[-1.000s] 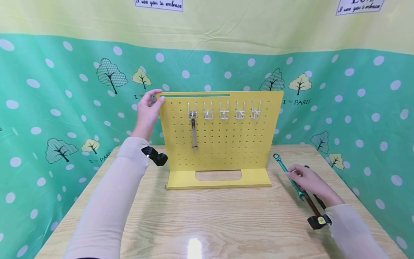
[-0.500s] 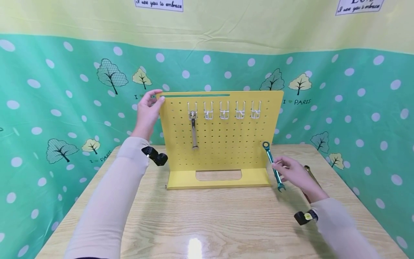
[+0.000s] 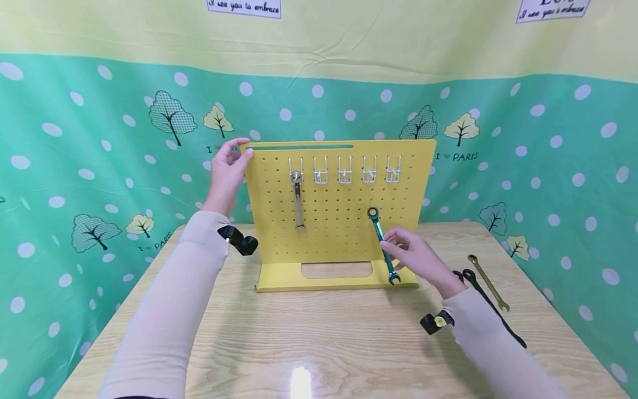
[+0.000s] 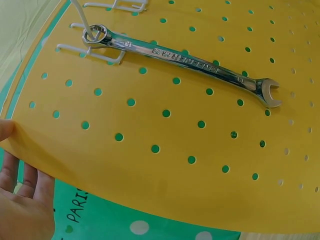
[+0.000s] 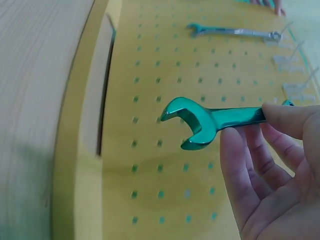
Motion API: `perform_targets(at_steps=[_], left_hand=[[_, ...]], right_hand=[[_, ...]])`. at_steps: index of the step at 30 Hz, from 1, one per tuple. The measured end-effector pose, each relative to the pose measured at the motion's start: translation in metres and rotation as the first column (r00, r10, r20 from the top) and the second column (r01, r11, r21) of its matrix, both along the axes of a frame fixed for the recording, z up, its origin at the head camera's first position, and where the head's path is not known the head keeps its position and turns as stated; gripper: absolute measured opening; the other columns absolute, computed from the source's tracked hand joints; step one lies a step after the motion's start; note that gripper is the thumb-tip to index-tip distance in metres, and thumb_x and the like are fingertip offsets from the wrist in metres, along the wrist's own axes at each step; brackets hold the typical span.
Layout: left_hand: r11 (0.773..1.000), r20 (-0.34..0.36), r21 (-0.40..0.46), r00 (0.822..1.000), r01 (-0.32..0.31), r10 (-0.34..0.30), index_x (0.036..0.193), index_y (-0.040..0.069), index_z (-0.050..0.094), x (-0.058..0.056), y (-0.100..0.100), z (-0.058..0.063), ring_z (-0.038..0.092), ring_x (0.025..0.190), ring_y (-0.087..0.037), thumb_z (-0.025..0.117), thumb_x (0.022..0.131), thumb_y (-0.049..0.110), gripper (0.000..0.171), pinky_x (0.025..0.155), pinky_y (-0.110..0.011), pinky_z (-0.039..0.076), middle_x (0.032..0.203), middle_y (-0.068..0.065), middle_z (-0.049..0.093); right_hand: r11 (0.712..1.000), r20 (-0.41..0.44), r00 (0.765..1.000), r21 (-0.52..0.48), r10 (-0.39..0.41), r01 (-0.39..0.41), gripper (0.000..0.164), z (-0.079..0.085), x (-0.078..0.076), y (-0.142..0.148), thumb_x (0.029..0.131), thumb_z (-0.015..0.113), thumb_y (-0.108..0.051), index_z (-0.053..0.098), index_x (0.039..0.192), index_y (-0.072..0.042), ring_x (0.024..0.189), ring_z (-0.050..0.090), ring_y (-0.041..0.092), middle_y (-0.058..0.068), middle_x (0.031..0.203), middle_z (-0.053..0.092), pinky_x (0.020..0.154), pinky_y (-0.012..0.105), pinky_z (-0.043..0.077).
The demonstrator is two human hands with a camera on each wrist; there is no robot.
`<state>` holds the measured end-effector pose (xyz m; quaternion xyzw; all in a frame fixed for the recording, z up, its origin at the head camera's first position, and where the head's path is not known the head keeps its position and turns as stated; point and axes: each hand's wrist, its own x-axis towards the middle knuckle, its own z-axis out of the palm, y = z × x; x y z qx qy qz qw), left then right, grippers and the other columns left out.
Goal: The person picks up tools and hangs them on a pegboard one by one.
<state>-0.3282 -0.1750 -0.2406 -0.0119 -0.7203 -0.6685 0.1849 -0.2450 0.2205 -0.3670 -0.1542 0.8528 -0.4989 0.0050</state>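
My right hand (image 3: pixel 418 260) pinches a teal combination wrench (image 3: pixel 377 228) at mid-shank, in front of the lower right part of a yellow pegboard (image 3: pixel 339 235). The wrench stands near upright, ring end up and leaning left; its open-end jaw (image 5: pixel 202 125) shows large in the right wrist view. With thumb in front and fingers behind, my left hand (image 3: pixel 226 180) grips the board's upper left corner. A silver combination wrench (image 4: pixel 185 61) hangs by its ring on the leftmost white hook. Several more white hooks (image 3: pixel 345 174) in that row bear nothing.
On the wooden table (image 3: pixel 349 343), a gold wrench (image 3: pixel 489 284) and a black wrench (image 3: pixel 485 296) lie at the right. Another black ring end shows partly behind my right forearm. A patterned curtain (image 3: pixel 124 183) hangs behind the board.
My right hand has carried the teal wrench left from the table's right side to in front of the board, turning it more upright. The left hand keeps its grip on the corner.
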Motion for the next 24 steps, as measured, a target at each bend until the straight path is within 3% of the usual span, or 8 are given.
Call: perform_targets(at_steps=[12, 24], left_hand=[[1.000, -0.003, -0.011, 1.000, -0.004, 0.004, 0.133, 0.025, 0.060, 0.001, 0.000, 0.000, 0.056, 0.107, -0.018, 0.063, 0.100, 0.031, 0.033, 0.091, -0.034, 0.046, 0.122, -0.003, 0.058], [1.000, -0.011, -0.007, 1.000, -0.001, 0.001, 0.136, 0.020, 0.059, -0.001, 0.000, 0.000, 0.056, 0.109, -0.019, 0.063, 0.100, 0.029, 0.037, 0.095, -0.036, 0.047, 0.123, -0.004, 0.058]], right_hand=[[0.995, -0.039, 0.996, -0.054, 0.078, -0.080, 0.026, 0.028, -0.009, -0.054, 0.101, 0.062, -0.034, 0.060, 0.116, -0.013, 0.087, 0.064, 0.027, 0.013, 0.103, 0.060, 0.068, 0.046, 0.059], [0.984, -0.083, 0.989, -0.122, 0.123, -0.133, 0.029, 0.053, -0.019, -0.091, 0.101, 0.062, -0.035, 0.060, 0.118, -0.011, 0.090, 0.062, 0.030, 0.014, 0.105, 0.062, 0.070, 0.048, 0.059]])
